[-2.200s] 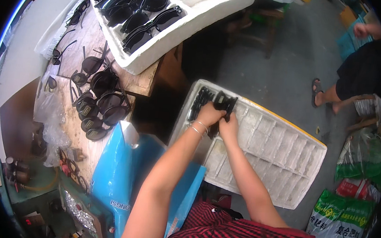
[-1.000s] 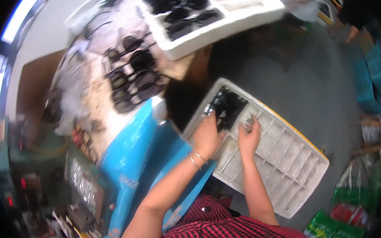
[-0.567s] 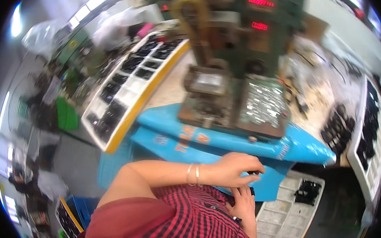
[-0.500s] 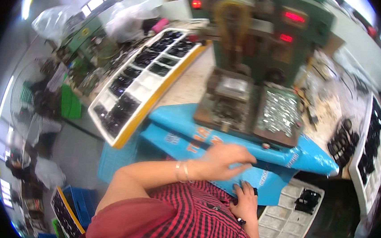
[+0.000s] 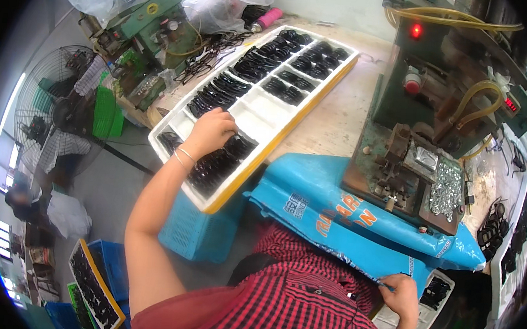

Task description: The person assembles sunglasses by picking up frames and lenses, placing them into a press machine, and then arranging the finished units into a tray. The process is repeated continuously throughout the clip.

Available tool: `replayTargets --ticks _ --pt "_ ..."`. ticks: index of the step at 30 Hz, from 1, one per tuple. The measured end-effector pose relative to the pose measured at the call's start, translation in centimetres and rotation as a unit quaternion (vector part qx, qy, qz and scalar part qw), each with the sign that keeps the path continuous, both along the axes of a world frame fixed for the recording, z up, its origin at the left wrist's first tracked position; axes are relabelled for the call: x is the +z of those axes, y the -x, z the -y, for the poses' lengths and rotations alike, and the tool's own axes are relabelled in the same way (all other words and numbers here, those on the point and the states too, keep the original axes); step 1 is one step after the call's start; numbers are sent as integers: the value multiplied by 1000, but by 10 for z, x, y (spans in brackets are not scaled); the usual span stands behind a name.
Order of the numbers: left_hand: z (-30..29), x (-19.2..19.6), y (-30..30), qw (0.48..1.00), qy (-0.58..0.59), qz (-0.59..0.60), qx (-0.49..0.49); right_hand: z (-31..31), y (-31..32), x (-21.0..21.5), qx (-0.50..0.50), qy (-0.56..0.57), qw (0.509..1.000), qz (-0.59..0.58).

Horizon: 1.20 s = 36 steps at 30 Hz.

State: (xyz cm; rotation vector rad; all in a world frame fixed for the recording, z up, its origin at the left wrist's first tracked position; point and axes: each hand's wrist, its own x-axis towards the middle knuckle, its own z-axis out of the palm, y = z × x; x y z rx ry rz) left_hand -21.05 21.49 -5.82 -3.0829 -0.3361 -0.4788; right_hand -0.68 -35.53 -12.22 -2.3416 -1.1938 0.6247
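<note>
Many black glasses (image 5: 217, 162), left hand (image 5: 215, 130) over them, grip unclear, right hand (image 5: 401, 293) pinching blue sheet (image 5: 371, 256)

a caged fan (image 5: 63, 111) stands left; a pink cylinder (image 5: 266, 19), perhaps a bottle, lies near a plastic bag (image 5: 217, 6).

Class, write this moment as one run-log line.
left hand: at glossy black eyewear in white compartmented foam tray, grip unclear | right hand: touching edge of blue plastic sheet
</note>
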Motion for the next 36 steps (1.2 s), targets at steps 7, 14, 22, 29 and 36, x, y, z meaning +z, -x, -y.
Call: replayTargets --ticks 7,14,22,29,36 --pt "-22 3 -25 989 -69 -127 -42 -10 17 -13 62 184 977 -91" --pt "125 67 -42 958 135 252 -10 -20 -54 39 -337 -235 874 258" --pt "257 35 -184 832 62 399 -381 -77 -131 12 -327 -159 840 402" --pt "255 30 -221 834 82 360 -411 -86 -142 26 -330 -229 834 379" --pt "250 34 -226 833 100 347 -419 -85 -162 44 -349 -280 842 303"
